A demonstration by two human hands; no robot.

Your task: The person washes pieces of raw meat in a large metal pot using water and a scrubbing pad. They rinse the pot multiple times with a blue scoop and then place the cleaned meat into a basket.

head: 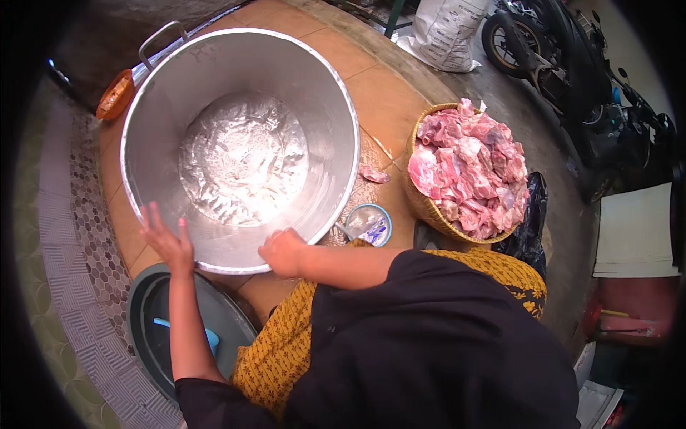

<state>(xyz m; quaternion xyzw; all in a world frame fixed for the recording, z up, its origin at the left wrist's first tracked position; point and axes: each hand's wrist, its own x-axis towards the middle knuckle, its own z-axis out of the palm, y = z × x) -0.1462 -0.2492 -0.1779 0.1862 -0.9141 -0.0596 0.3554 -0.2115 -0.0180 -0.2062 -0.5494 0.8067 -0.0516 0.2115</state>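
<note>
A large aluminium pot (155, 134) stands before me with its mouth towards me. Its dented bottom shines brightly; whether water lies there I cannot tell. My left hand (170, 244) rests against the near left part of the pot's rim, fingers spread. At the near side, my right hand (284, 253) is closed around the rim. Right of the pot, a woven basket (411, 201) is heaped with raw meat pieces (469, 166). One loose piece of meat (374, 174) lies on the wet tiles between pot and basket.
A dark green tub (140, 322) holding a light-blue dipper (211, 338) sits under my left forearm. A blue-rimmed container (387, 217) with a packet inside stands near my right forearm. Farther off are an orange basin (115, 96), a printed white sack (447, 32) and parked motorcycles (579, 80).
</note>
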